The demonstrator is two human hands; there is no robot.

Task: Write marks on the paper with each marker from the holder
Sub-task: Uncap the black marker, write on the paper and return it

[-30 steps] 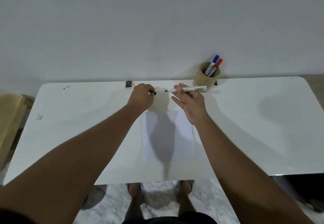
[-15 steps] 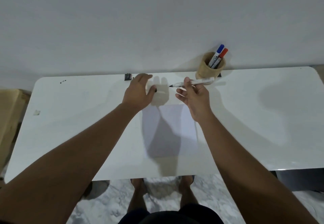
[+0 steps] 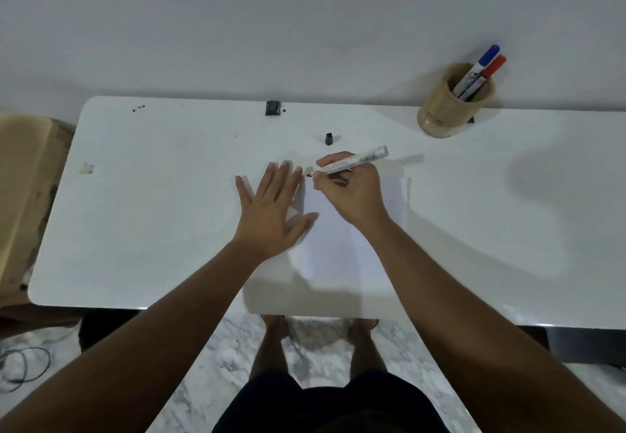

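The left hand (image 3: pixel 271 211) lies flat with fingers spread, pinning the paper (image 3: pixel 338 249) to the table (image 3: pixel 152 229), while the right hand (image 3: pixel 352 192) grips the uncapped marker (image 3: pixel 352 163), tip at the paper's far corner, its cap (image 3: pixel 328 139) parked clear, the holder (image 3: pixel 450 107) well apart.

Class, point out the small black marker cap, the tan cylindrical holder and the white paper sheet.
Small black marker cap (image 3: pixel 328 138), head view, its side.
Tan cylindrical holder (image 3: pixel 443 112), head view, outer wall.
White paper sheet (image 3: pixel 333 246), head view, bare middle.

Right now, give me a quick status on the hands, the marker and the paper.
Left hand flat, open, pinning the paper edge. Right hand grips uncapped marker, tip at paper's top. Black cap on table beyond; nothing blocking.
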